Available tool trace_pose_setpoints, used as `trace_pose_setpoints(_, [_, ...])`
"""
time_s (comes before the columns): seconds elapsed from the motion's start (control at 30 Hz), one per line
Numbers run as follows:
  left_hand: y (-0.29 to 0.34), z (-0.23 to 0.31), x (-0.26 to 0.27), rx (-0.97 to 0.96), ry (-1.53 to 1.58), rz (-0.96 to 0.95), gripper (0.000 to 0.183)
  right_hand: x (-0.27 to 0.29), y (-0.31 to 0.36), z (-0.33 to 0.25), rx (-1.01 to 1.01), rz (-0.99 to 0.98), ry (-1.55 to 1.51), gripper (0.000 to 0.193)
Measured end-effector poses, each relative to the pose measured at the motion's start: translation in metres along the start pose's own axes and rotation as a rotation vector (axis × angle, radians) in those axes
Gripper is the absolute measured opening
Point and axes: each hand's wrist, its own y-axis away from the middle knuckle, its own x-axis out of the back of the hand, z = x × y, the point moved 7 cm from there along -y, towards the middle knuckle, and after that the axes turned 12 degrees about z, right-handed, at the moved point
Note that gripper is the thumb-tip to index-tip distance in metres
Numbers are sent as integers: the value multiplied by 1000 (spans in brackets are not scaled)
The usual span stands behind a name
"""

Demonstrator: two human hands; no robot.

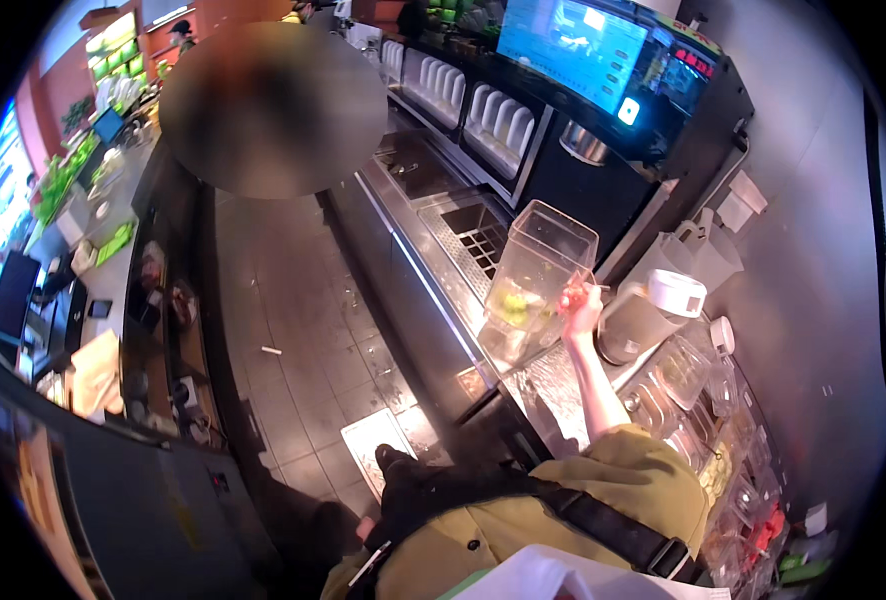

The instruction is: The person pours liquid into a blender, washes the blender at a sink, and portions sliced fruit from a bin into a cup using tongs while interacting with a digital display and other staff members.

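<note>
Fingers (585, 297) of the right hand (583, 312) pinch a red bit beside the clear jug (538, 270), likely light, rigid, slippery; left hand unseen.

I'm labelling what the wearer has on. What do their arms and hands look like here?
Only the right arm shows clearly: the right hand is bare, with no glove, and the forearm is bare up to a short olive-green sleeve. A black strap crosses the olive-green top. The left hand is not clearly in view.
</note>
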Motion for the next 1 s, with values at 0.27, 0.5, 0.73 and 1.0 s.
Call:
trace_pose_setpoints(0.27, [-274,117,106,-512,-517,124,15,-40,-80,64,252,336,-75,29])
trace_pose_setpoints(0.5, [-393,306,170,415,1187,-24,17,-28,-105,84,469,513,97,26])
trace_pose_setpoints(0.73, [-391,506,228,227,1345,-26,26,-9,-110,99,584,618,120,21])
trace_pose_setpoints(1.0, [-336,714,399,-845,1341,211,28,-199,-10,-141,1714,775,943,25])
